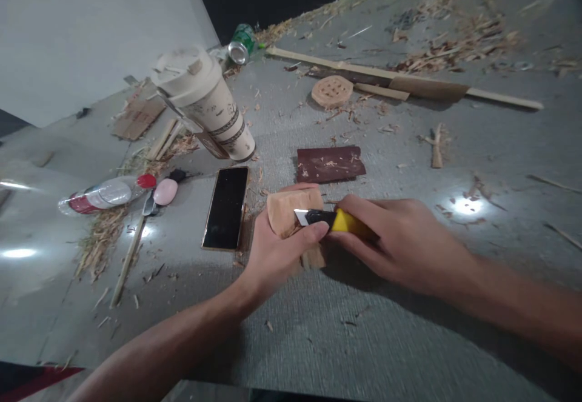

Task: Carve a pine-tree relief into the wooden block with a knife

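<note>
My left hand (277,250) is closed around a pale block of wood (291,207), its thumb lying along the near side by the blade. In my right hand (400,238) is a yellow and black utility knife (348,221), its short blade pointing left against the wood. The left thumb tip comes close to the black blade holder. Palm and fingers hide part of the block's underside. Just beyond the block lies a dark reddish-brown piece of bark or wood (331,164) with shavings on it.
Left of my hands lies a smartphone (226,208), with a tall lidded cup (213,105) behind it. A plastic bottle (109,196), a green can (242,44), a round carved wooden disc (331,91) and long wood strips (427,85) lie around. Shavings litter the grey surface.
</note>
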{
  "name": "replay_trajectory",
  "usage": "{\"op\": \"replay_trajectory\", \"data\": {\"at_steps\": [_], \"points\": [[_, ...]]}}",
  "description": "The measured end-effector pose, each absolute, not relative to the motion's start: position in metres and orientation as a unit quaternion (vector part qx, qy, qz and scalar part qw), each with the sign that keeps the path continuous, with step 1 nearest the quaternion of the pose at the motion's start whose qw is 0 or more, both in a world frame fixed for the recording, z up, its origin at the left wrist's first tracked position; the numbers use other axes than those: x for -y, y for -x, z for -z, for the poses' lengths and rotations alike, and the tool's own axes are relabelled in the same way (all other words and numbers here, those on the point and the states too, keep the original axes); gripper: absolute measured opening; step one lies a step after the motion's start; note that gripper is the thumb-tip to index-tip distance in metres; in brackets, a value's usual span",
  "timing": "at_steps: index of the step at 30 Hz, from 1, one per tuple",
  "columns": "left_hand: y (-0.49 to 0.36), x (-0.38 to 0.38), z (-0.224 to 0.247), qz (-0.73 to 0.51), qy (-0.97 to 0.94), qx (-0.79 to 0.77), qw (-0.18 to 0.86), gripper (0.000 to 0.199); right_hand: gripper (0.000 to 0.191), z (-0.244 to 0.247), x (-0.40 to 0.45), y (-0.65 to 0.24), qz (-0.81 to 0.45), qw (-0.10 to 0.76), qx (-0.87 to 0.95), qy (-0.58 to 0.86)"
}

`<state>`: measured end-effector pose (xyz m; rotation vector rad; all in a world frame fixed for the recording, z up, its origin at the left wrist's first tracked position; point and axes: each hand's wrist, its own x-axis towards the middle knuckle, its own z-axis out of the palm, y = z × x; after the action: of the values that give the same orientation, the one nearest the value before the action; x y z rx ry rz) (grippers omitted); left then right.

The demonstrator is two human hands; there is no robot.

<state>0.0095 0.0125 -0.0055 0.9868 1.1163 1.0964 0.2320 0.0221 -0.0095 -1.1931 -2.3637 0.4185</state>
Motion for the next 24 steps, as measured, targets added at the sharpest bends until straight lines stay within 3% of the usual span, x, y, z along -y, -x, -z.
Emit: {"op": "replay_trajectory", "data": {"at_steps": [24], "points": [[-0.008, -0.0115, 0.008, -0.47, -0.445, -0.482, 0.591, 0.055, 0.039, 0.0064, -0.0266, -0.2414, -0.084, 0.205, 0.881, 0.418]]}}
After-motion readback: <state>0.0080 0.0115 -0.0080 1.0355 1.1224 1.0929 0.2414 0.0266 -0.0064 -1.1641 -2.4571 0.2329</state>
